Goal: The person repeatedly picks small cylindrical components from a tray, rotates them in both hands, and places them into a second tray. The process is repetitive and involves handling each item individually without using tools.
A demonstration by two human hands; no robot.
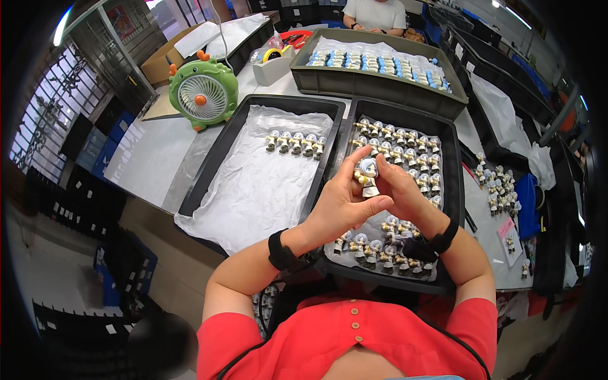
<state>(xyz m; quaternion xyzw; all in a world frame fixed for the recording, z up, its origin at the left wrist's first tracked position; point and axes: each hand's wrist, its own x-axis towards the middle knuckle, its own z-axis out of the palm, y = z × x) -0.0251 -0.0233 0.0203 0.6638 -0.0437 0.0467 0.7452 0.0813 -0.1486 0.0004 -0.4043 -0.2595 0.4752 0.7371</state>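
Observation:
A small figurine [368, 178] with pale hair, a white outfit and a dark base is held upright between my hands, above the right-hand black tray [451, 190]. My left hand [339, 201] grips it from the left, its thumb stretched across below. On the other side, my right hand [405, 195] closes in with its fingertips against the figurine's head and side. Rows of similar figurines [405, 140] stand on the paper liner of that tray, partly hidden by my hands. In the left-hand black tray [231, 136], lined with white paper [253, 190], one short row of figurines [294, 143] stands near the far right.
A green fan [202, 92] stands beyond the left tray, near a tape dispenser [273, 66]. Behind the trays sits a grey-green bin [373, 81] of blue-and-white figurines. More figurines [502, 190] crowd the table at right, by a blue container [527, 202]. Across the table sits a person [377, 14].

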